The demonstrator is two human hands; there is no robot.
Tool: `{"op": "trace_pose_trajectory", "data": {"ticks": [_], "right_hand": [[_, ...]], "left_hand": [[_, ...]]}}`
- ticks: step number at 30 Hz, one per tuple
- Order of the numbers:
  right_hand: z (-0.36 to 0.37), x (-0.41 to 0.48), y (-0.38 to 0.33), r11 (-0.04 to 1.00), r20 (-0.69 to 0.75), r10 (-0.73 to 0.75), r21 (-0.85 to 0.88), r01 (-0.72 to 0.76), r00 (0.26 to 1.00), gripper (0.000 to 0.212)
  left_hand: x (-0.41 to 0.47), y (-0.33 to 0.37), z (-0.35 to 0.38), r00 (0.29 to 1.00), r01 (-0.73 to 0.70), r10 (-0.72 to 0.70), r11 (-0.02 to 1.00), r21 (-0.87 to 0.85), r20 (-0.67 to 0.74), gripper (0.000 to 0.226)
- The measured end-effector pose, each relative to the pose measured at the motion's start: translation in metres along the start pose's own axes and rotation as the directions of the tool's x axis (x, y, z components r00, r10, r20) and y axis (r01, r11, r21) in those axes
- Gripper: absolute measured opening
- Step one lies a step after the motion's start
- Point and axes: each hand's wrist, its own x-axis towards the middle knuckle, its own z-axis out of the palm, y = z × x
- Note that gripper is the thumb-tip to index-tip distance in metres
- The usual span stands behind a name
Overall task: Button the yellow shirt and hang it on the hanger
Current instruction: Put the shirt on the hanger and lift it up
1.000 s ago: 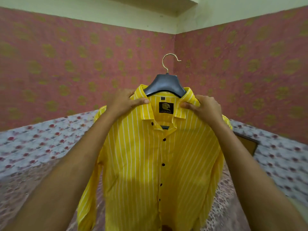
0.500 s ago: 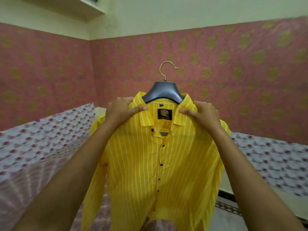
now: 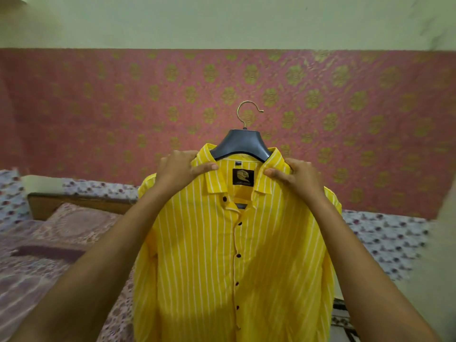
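Observation:
The yellow shirt (image 3: 222, 255) with white stripes hangs on a dark hanger (image 3: 240, 145) with a metal hook, held up in the air in front of me. Its front is buttoned with dark buttons below the collar; the top of the neck stays apart. My left hand (image 3: 181, 169) grips the left shoulder at the collar. At the right shoulder and collar, my right hand (image 3: 296, 177) holds the cloth the same way. The hook hangs on nothing.
A pink wall (image 3: 345, 119) with gold flower patterns stands right behind the shirt. A bed with a patterned cover (image 3: 49, 243) and wooden headboard (image 3: 81, 203) lies at the lower left. A floral sheet (image 3: 385, 240) lies to the right.
The view has swung to the right: the room corner has slid out of sight to the left and a flat wall is now behind the shirt. Both hands keep the same grip.

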Motion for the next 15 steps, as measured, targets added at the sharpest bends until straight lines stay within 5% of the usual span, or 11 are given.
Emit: {"op": "trace_pose_trajectory", "data": {"ticks": [5, 15], "right_hand": [[-0.036, 0.017, 0.075, 0.993, -0.057, 0.075, -0.091, -0.08, 0.996, 0.062], [-0.071, 0.073, 0.227, 0.952, -0.171, 0.213, -0.186, -0.244, 0.962, 0.062]], "left_hand": [[0.051, 0.063, 0.058, 0.997, -0.074, 0.074, 0.994, -0.085, 0.005, 0.108], [0.178, 0.165, 0.199, 0.969, -0.242, 0.246, 0.953, -0.185, 0.0, 0.111]]}}
